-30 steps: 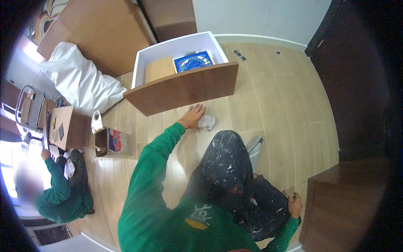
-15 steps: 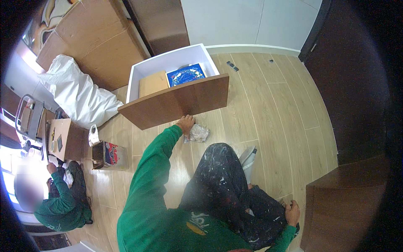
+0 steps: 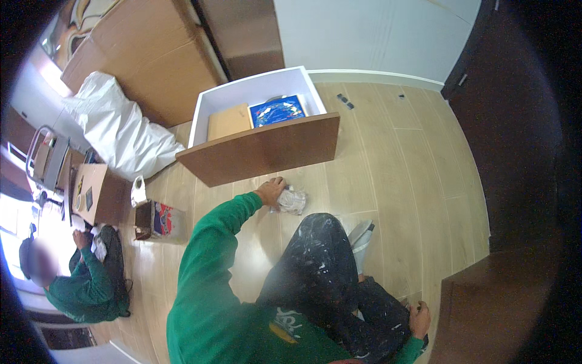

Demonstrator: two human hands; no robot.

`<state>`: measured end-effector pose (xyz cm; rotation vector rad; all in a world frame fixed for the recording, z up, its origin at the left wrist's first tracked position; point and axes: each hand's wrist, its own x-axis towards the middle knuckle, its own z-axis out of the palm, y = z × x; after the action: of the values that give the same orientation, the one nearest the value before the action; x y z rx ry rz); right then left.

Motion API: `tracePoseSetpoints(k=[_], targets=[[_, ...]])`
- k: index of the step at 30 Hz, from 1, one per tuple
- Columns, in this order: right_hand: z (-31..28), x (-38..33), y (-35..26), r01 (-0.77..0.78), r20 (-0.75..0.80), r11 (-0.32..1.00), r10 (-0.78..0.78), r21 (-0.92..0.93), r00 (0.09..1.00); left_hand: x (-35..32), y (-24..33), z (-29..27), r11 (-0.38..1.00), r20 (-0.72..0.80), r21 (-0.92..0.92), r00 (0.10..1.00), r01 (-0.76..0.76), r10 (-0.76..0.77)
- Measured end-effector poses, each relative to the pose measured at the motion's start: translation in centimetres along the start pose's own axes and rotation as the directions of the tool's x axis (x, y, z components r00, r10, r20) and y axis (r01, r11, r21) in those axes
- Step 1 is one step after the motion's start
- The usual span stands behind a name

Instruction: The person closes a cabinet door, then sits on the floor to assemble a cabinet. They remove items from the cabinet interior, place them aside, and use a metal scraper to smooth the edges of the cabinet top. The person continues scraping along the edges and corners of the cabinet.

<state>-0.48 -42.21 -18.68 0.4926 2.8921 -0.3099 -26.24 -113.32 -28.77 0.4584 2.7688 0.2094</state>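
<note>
My left arm, in a green sleeve, reaches across the floor. At its end my left hand (image 3: 272, 190) is closed, its bent fingers at the upper left edge of a crumpled clear plastic bag (image 3: 293, 201). What lies in the bag is too blurred to tell. Just beyond it stands a white drawer (image 3: 206, 103) with a brown front panel (image 3: 267, 148) facing me. My right hand (image 3: 419, 320) is low at the right, beside my paint-spotted trousers. Its fingers are curled, and whatever is in them is too small to name.
In the drawer lie a cardboard box (image 3: 228, 123) and a blue box (image 3: 277, 111). A white sack (image 3: 121, 127), large cardboard (image 3: 145, 60) and an open carton (image 3: 160, 222) are to the left. A co-worker (image 3: 91, 276) sits far left. Brown furniture (image 3: 497, 303) stands at right.
My left hand has drawn back slightly from the drawer front, down toward the plastic bag. The view has shifted a little. My right hand stays beside my leg.
</note>
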Motion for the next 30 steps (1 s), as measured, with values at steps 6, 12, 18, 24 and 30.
tracePoseSetpoints(k=[6, 12, 18, 24, 30], targets=[[0.4, 0.4, 0.9, -0.020, 0.032, 1.000, 0.020, 0.003, 0.999, -1.6, 0.1, -0.1, 0.998, -0.147, 0.058, 0.989, 0.007, 0.002], [-0.1, 0.0, 0.6, 0.000, 0.040, 1.000, 0.000, 0.004, 0.999, 0.6, -0.5, -0.9, 0.983, -0.028, 0.185, 1.000, 0.013, -0.008], [-0.1, -0.1, 0.3, 0.012, 0.049, 1.000, -0.011, -0.006, 0.999, 2.4, -0.9, -1.1, 0.972, 0.091, 0.220, 0.990, 0.084, -0.107], [-0.3, -0.3, -0.2, -0.003, 0.030, 0.999, 0.001, 0.050, 1.000, 2.5, -1.2, -1.7, 0.978, 0.136, 0.185, 0.982, 0.101, -0.128], [-0.5, -0.6, -0.8, 0.011, 0.031, 0.999, -0.012, 0.038, 0.999, 2.1, -1.3, -1.5, 0.976, 0.113, 0.188, 0.984, 0.113, -0.136]])
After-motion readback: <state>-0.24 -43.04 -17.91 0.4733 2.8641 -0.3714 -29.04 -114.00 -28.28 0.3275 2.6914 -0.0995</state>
